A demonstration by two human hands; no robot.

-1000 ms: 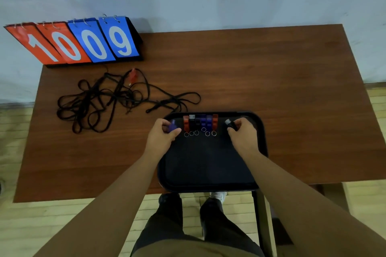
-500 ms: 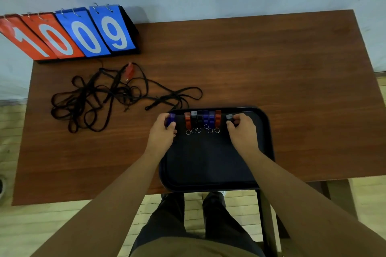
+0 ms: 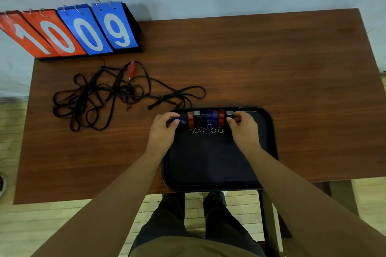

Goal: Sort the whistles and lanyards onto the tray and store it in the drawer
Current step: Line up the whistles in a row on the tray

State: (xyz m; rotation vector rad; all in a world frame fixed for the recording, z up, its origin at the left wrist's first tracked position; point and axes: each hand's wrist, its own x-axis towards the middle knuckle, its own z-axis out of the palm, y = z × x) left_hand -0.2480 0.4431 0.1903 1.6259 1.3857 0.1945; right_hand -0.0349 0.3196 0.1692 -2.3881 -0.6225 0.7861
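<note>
A row of whistles (image 3: pixel 205 118) lines the far edge of the dark tray (image 3: pixel 269 144), which overhangs the table's (image 3: pixel 271 64) near edge. The left hand (image 3: pixel 164 129) pinches a blue whistle (image 3: pixel 177 120) at the row's left end; the right hand (image 3: pixel 243 129) grips a black one (image 3: pixel 229 114) — tangled lanyards (image 3: pixel 108 94) lie far left.

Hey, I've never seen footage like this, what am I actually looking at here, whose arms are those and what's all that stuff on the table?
There is no machine here. A camera worn on a person's head looks down at their two bare arms, with their legs below.

They stand at a brown wooden table. On it lies a dark tray with a row of whistles, red, black and blue, along its far edge. The left hand pinches a blue whistle at the row's left end. The right hand closes on a whistle at the right end, mostly hidden.

Left of the tray lies a tangle of black lanyards with a red whistle among them. A flip scoreboard stands at the back.
</note>
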